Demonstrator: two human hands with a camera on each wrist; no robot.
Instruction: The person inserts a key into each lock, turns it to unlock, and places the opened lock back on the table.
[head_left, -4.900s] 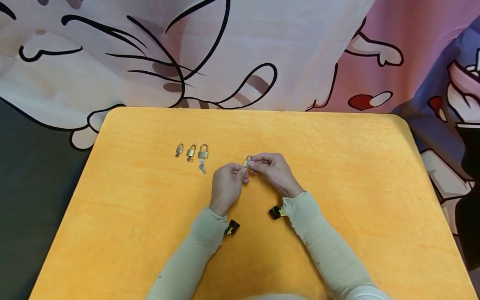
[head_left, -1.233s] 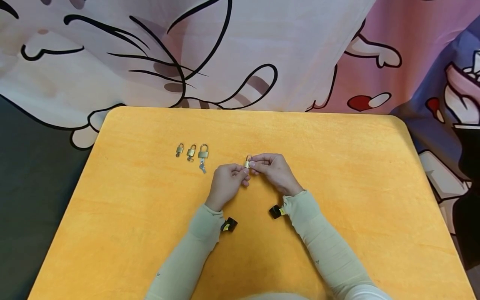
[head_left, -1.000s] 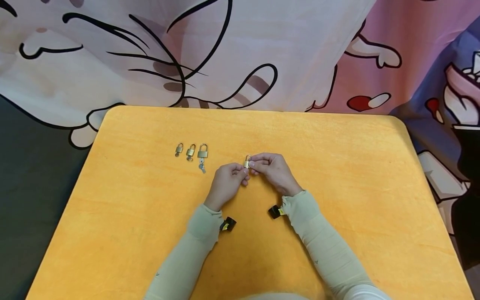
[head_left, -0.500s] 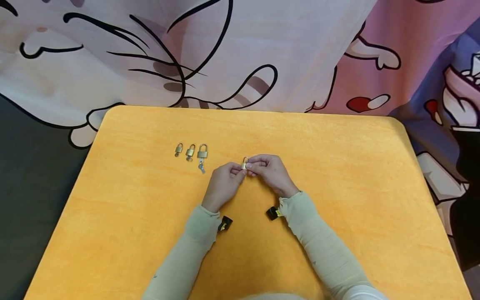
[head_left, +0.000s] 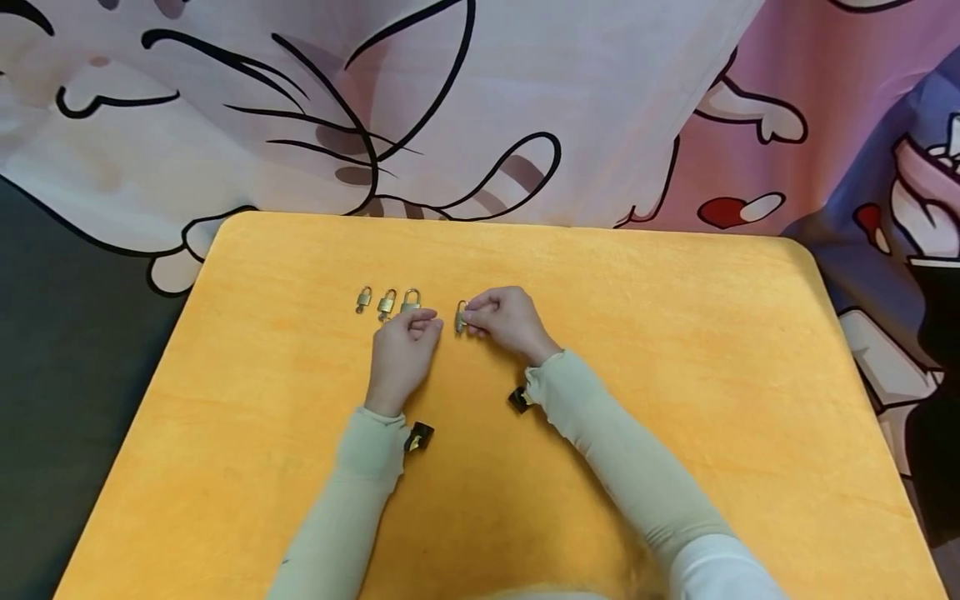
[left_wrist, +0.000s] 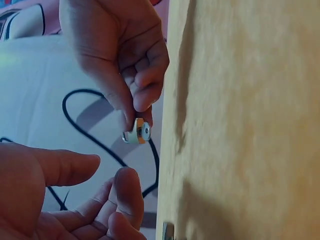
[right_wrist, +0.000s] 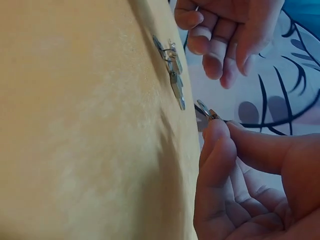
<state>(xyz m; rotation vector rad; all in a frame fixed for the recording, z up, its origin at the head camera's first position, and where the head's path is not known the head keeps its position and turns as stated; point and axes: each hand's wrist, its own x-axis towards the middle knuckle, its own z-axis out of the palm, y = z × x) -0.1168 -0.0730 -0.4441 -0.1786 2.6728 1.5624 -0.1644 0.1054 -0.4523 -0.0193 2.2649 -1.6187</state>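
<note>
My right hand (head_left: 510,323) pinches a small brass padlock (head_left: 461,318) between thumb and fingertips, its shackle pointing away from me in the head view. In the right wrist view, a small silver key (right_wrist: 202,106) sticks out from the pinched padlock, clear of the table. My left hand (head_left: 401,358) hovers to the left of it; the left wrist view shows its thumb and fingers apart with nothing between them. In the head view, the left fingertips overlap the lower part of the largest padlock (head_left: 411,301) lying on the table and hide its keys.
A medium padlock (head_left: 386,305) and a small padlock (head_left: 363,299) lie in a row beside the largest one, keys at their bases. All rest on a yellow table (head_left: 637,333) whose far edge meets a cartoon-printed curtain (head_left: 600,108).
Both hands worked together on the held padlock earlier. My left hand has let go and moved left toward the row; my right hand has carried the padlock left and slightly away from me.
</note>
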